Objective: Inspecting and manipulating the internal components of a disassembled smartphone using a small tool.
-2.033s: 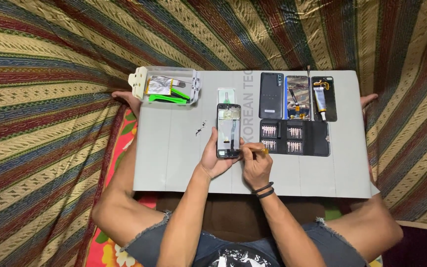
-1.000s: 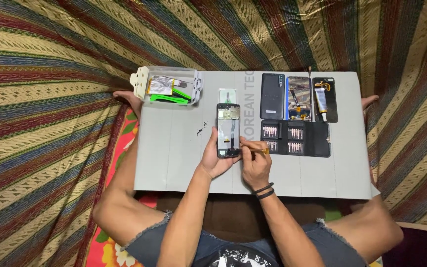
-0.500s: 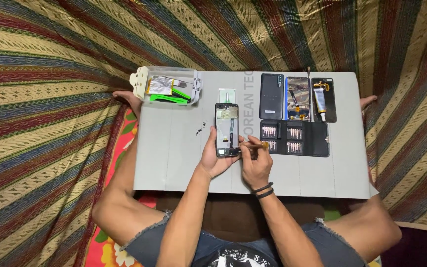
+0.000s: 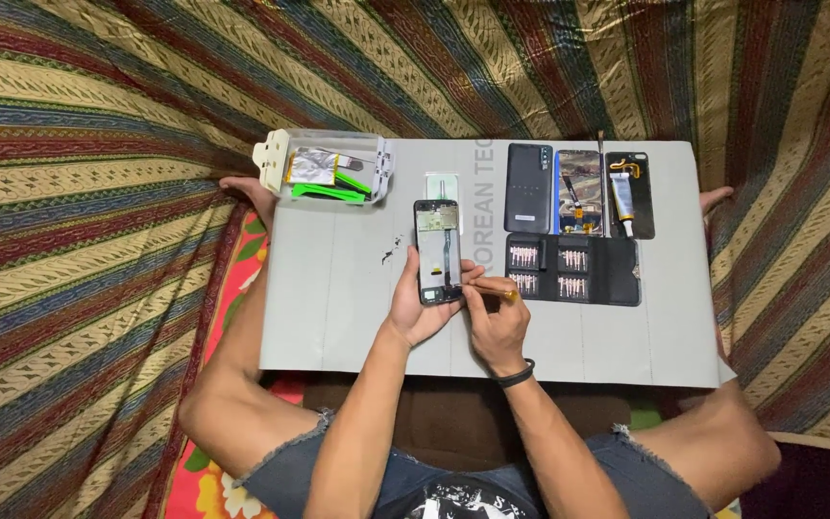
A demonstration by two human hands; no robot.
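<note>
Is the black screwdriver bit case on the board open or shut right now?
Open. The black bit case lies spread flat on the grey board, with rows of bits showing in its left and middle panels; the right panel looks plain black.

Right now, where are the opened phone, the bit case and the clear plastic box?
opened phone (image 4: 438,252), head view, its middle.
bit case (image 4: 573,270), head view, centre panel.
clear plastic box (image 4: 381,169), head view, right wall.

Clear plastic box (image 4: 324,173), silver-and-green contents, at the board's far-left corner.

Tool tip (image 4: 465,281) at opened phone (image 4: 438,252): too small to tell.
</note>
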